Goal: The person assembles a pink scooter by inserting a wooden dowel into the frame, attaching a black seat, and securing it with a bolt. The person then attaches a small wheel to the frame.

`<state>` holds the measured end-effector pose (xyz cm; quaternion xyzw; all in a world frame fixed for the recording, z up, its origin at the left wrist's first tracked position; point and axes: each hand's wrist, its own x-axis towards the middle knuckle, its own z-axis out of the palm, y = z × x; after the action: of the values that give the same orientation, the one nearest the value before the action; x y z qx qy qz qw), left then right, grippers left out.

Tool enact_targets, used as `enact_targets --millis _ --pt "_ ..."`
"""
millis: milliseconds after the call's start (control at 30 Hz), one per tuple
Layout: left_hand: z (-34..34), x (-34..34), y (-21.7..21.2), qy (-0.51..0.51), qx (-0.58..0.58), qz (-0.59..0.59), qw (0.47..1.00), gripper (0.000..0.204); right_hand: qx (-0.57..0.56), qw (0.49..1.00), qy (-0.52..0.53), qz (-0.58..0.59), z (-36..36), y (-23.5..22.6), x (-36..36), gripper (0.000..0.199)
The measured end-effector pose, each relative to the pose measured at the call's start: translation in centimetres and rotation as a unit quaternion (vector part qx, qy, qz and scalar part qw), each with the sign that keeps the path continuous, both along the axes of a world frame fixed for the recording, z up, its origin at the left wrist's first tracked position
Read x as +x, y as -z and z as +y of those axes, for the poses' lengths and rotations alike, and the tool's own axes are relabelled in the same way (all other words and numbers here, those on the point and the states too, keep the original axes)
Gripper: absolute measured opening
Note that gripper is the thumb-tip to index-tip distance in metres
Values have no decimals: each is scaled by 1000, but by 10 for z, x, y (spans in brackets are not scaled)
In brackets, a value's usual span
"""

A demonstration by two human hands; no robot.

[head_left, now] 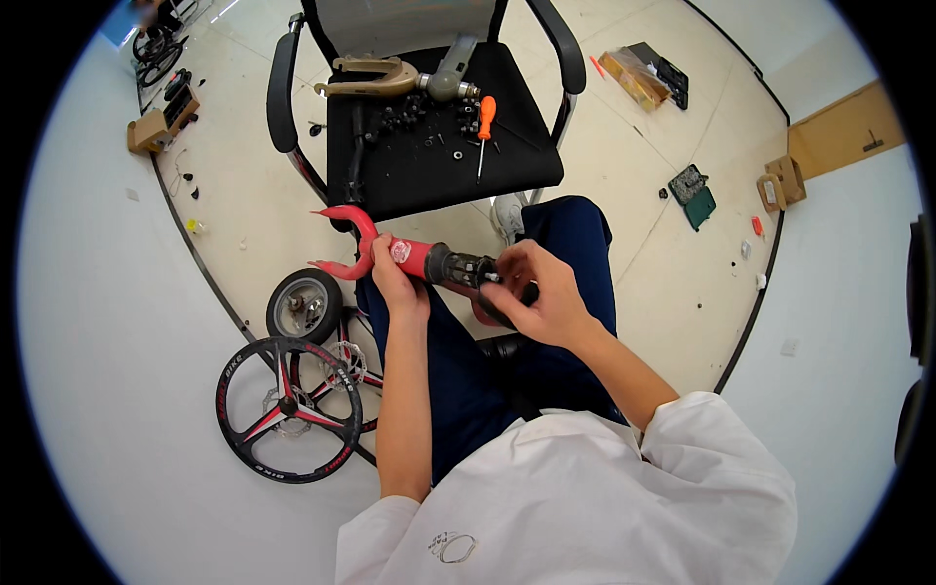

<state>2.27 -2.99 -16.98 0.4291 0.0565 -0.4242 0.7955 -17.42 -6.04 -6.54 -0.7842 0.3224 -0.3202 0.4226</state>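
Observation:
My left hand [397, 280] is wrapped around the red tube of a two-pronged fork [419, 258], held across my lap with its prongs to the left. The fork's right end is a black ribbed collar with a slotted black section [466, 269]. At that end my right hand [548, 297] is curled, thumb and fingers closed around a dark part that the hand mostly hides. In front of me, a black chair seat [429, 185] bears a beige fork [370, 78], a grey bracket [454, 68], small black parts and an orange-handled screwdriver [485, 122].
Left of my legs lie a three-spoke wheel [289, 409] and a small tyred wheel [304, 304]. On the floor at right are a cardboard box [634, 78], a black case [666, 76] and a green case [698, 208]. Another box [151, 130] stands by the left wall.

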Motion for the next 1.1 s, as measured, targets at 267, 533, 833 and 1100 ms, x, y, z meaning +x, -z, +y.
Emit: enact_targets --millis 267,533,833,1100 --pt "0 2 4 12 -1 -5 1000 18 -220 973 -4 74 -2 10 2 16" --pt "0 1 2 9 0 -4 1000 17 -51 999 -1 -1 -2 11 -6 16" --pt "-1 1 0 10 -1 -6 1000 16 -114 993 -13 -14 3 13 1 15" --pt "-1 -1 -5 1 0 -13 1000 17 -92 995 7 40 -5 18 0 15"
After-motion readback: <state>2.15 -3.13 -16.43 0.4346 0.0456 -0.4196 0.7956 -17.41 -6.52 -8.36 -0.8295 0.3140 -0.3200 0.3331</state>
